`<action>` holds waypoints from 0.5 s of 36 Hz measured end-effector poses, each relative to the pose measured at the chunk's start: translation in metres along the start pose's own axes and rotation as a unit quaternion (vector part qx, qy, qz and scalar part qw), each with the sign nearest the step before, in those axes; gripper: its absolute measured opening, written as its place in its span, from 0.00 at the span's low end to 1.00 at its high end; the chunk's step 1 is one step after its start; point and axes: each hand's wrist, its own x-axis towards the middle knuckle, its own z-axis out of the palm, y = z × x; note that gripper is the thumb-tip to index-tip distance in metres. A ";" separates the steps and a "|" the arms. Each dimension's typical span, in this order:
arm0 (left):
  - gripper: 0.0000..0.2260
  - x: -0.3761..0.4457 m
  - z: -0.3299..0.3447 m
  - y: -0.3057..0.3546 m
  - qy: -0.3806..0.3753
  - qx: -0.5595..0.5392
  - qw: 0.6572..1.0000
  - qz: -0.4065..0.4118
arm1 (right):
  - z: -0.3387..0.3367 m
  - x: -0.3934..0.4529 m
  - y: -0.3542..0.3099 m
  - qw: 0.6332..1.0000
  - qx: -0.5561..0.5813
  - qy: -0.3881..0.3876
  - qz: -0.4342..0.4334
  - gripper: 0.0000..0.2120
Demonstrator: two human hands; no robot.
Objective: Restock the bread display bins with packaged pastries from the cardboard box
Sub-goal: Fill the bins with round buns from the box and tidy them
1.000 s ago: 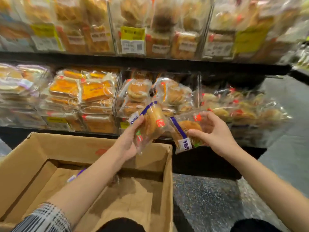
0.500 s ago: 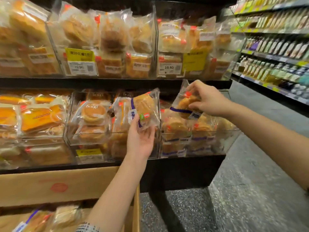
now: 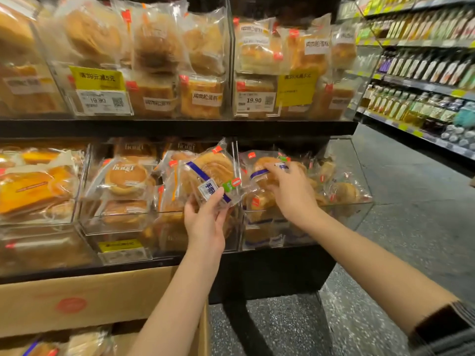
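Left hand: my left hand (image 3: 205, 222), at centre frame, grips a packaged pastry (image 3: 209, 176) from below, thumb curled over its white label and fingers wrapped behind; the pack stands upright in front of the divider between two lower bins.
Right hand: my right hand (image 3: 290, 194), right of centre, reaches palm down into the lower right bin (image 3: 354, 176), fingers curled round a second pastry pack (image 3: 264, 170) with a blue stripe, which touches the packs stacked beneath it.
Lower bins: clear acrylic compartments across mid-frame, each holding wrapped pastries; the middle bin (image 3: 84, 222) holds round buns.
Upper bins: I see larger wrapped breads along the top of the frame, with a yellow price tag (image 3: 97, 89) at upper left reading 19.90.
Cardboard box: the cardboard box (image 3: 102, 299) sits at lower left, just below the shelf, with blurred wrapped packs inside at the bottom edge.
Background: a bottle shelf (image 3: 424, 73) fills the upper right.
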 end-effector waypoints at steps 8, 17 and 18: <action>0.31 0.001 -0.001 0.000 -0.006 0.013 1.000 0.001 | 0.011 0.039 -0.015 1.000 0.006 0.022 -0.007 0.22; 0.33 0.002 -0.001 0.004 -0.015 0.035 0.999 0.003 | 0.003 0.071 -0.007 0.999 -0.006 -0.040 -0.024 0.23; 0.33 0.002 -0.001 0.004 -0.014 0.043 0.999 0.006 | -0.004 0.068 -0.006 0.999 0.014 -0.019 -0.026 0.22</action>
